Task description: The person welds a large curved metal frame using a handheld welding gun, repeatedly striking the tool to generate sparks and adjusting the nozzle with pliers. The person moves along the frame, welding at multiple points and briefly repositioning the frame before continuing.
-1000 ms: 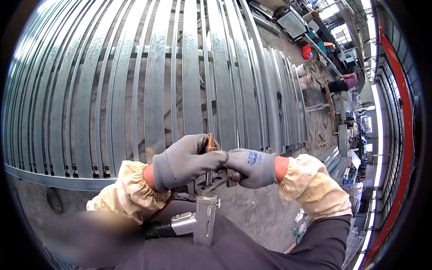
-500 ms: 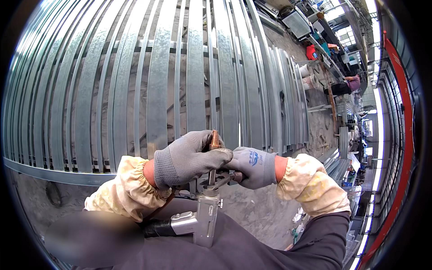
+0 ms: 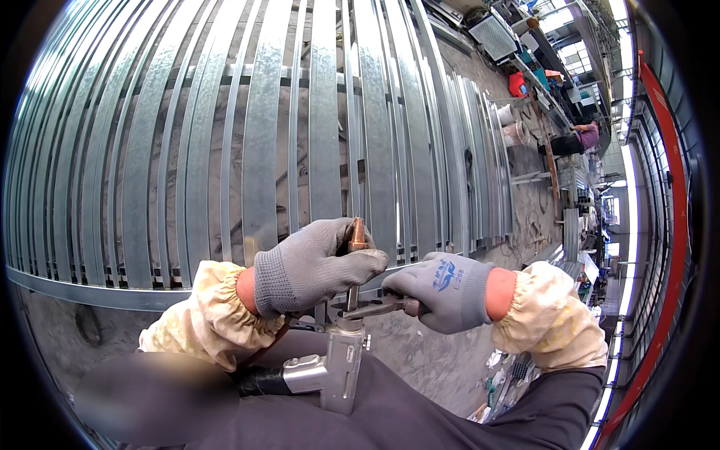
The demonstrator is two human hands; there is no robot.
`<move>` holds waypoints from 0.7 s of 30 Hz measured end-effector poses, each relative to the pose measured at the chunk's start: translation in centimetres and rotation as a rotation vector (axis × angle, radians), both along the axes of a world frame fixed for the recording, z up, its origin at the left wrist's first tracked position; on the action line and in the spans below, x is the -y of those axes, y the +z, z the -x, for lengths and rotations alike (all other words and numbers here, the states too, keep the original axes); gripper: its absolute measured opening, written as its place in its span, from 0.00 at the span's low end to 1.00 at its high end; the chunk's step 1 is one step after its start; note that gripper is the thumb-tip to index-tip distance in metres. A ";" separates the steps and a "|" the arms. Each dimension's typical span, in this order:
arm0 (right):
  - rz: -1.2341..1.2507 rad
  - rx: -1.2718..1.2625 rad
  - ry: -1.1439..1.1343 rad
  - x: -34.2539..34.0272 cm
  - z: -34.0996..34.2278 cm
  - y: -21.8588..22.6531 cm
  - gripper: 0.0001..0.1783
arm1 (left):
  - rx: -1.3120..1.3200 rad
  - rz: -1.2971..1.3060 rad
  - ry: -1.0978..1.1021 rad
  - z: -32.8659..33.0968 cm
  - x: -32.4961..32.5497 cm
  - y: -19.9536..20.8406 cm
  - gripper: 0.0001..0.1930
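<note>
A silver handheld welding gun (image 3: pixel 344 369) rests against my lap, its barrel upright and topped by a copper nozzle (image 3: pixel 358 234). In a grey knit glove, my left hand (image 3: pixel 319 259) is closed round the nozzle and barrel, with thumb and fingers pinching just under the copper tip. My right hand (image 3: pixel 442 291), gloved alike, is closed on a metal wrench-like tool (image 3: pixel 379 307). Its far end lies at the collar (image 3: pixel 349 322) below the barrel; whether it is a wrench or pliers cannot be made out. The fingers of the right hand are partly hidden.
Long galvanized steel bars (image 3: pixel 259 150) lie in parallel rows on a metal frame (image 3: pixel 90 291) just ahead. Buckets (image 3: pixel 514 133) and a cluttered bench (image 3: pixel 551 82) stand at the far right, where another person (image 3: pixel 577 140) bends. A cable coil (image 3: pixel 88 326) lies on the floor at left.
My right hand has moved right and slightly down, away from my left hand, and the wrench-like tool now lies flatter across the barrel. My left hand and the welding gun have barely moved.
</note>
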State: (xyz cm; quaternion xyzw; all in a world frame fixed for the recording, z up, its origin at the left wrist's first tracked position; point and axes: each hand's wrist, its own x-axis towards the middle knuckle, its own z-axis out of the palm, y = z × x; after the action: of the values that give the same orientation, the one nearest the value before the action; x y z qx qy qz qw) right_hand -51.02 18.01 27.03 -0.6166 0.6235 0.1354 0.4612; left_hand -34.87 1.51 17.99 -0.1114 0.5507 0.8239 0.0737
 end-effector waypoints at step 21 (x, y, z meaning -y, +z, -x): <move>0.403 0.478 0.021 0.8 1.3 -9.2 0.21 | 0.024 -0.065 -0.004 -0.1 0.4 -1.4 0.14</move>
State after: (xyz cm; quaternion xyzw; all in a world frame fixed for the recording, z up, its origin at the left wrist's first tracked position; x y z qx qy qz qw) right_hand -52.27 17.16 17.79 -0.7166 0.5050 -0.1352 0.4618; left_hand -34.79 1.16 16.55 -0.1177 0.5228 0.8399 0.0853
